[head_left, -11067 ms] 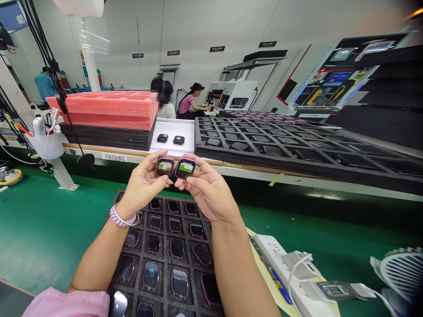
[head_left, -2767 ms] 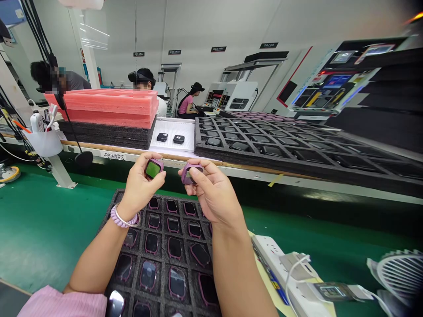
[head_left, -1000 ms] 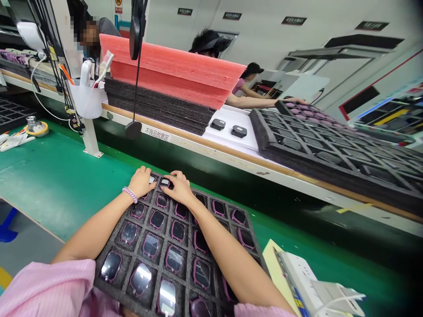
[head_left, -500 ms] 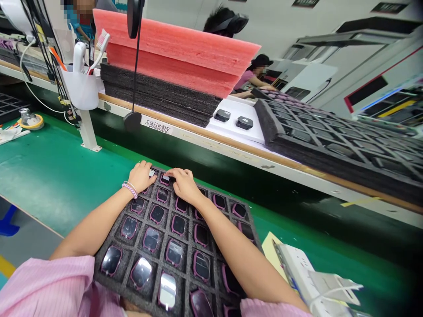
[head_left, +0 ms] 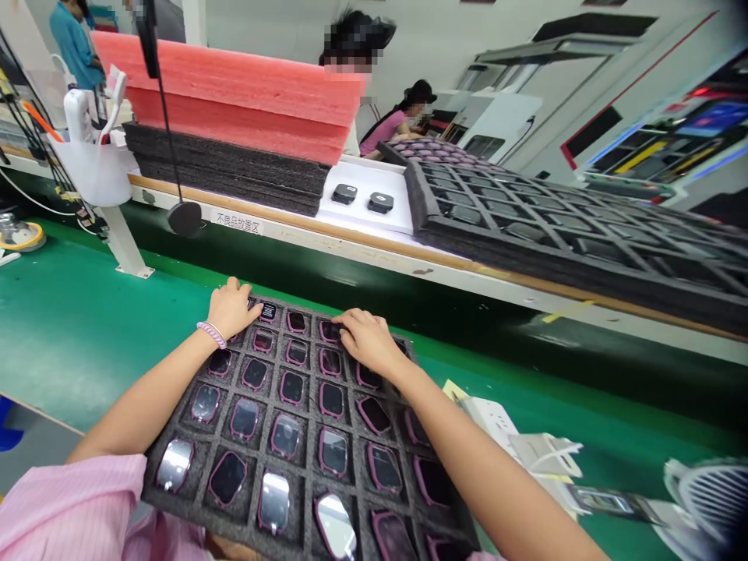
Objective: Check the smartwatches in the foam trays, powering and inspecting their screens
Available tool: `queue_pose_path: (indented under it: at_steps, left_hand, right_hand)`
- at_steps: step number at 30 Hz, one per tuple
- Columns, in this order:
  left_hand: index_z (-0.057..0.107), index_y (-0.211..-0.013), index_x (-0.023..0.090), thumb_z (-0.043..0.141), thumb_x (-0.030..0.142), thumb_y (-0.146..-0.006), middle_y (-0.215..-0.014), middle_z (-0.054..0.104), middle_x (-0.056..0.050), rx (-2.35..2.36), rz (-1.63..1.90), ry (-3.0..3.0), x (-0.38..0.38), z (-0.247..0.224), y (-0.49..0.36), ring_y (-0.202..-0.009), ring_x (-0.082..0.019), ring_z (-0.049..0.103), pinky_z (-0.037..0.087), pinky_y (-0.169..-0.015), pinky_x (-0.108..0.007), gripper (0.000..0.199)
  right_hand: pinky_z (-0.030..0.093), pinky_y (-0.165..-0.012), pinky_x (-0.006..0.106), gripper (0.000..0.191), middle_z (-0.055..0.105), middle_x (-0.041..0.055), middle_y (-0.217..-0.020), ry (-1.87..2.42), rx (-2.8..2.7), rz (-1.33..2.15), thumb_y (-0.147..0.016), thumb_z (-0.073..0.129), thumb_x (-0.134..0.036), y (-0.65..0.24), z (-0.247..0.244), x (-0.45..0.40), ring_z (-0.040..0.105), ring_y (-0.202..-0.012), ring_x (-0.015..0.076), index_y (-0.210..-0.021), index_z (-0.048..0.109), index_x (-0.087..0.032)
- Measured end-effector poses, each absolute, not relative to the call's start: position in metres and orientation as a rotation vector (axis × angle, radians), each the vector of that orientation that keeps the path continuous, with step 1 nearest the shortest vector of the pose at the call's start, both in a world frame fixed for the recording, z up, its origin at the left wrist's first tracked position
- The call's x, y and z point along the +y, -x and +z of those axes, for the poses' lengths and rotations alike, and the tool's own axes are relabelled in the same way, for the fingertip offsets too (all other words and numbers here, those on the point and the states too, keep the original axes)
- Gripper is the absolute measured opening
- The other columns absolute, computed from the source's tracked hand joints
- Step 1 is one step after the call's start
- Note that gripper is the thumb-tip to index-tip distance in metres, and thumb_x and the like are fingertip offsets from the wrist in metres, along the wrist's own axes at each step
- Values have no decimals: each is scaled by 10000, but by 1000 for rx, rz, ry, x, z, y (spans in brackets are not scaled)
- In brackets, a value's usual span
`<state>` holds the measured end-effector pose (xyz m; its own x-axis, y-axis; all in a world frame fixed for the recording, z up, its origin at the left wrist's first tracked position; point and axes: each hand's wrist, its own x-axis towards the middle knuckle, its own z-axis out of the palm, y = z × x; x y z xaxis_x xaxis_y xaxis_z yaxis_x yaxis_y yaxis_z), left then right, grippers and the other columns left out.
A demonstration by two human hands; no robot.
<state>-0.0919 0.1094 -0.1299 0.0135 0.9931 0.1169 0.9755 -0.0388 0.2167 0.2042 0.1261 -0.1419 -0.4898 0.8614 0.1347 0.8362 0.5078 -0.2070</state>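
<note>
My left hand (head_left: 232, 309) and right hand (head_left: 365, 340) rest open-fingered, gripping nothing, on far-row watches (head_left: 268, 312) (purple-cased) in the foam tray (head_left: 312, 427).

head-worn view, looking forward and down, close over foam tray (head_left: 234, 448)

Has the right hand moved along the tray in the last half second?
Yes. The right hand has slid right along the far row of the foam tray, away from the left hand, which stays at the far-left corner.
</note>
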Motion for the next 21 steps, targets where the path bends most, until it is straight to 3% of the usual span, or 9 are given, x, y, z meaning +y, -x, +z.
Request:
queue_pose_path:
  at_steps: [5,9,14,17,21]
  left_hand:
    - [716,-980,145,641,405,-872,-1151,577,-167,1892,290,-2325,116,-114,31,-1161,-367,523,405,-990,-465,292]
    - [682,-918,122,695,292,-819,-1164,581,-202,1813,320,-2245,123,-119,1,-1211,-393,474,386,-1023,-502,196]
    - [592,-802,185,768,230,-718,-946,623,-61,1545,516,-2034,124,-116,7,-1047,-283,564,433,-1005,-460,200]
    - [537,-830,184,712,259,-783,-923,634,-35,1310,680,-1818,115,-109,13,-913,-207,627,518,-872,-372,196]
    - [521,-1045,172,586,475,-891,-853,636,-53,1095,838,-1475,101,-101,12,-716,-149,632,519,-646,-270,346]
  right_hand:
    - [387,-871,484,165,606,184,-1032,1632,-2399,236,-950,622,-290,-204,-148,125,545,-1046,384,-942,705,-147]
    - [376,-869,461,163,585,150,-1020,1648,-2228,401,-858,729,-294,-186,-154,126,522,-1049,374,-827,627,-171]
    - [387,-803,383,179,559,52,-856,1465,-1944,748,-798,658,-226,-182,-153,120,546,-925,298,-821,481,-213]
    - [417,-686,324,239,585,30,-833,1261,-1743,1087,-853,597,-406,-186,-145,112,555,-713,215,-909,454,-223]
    - [446,-588,294,490,670,81,-942,983,-1472,1525,-796,646,-618,-190,-132,100,537,-583,150,-1023,547,-195]
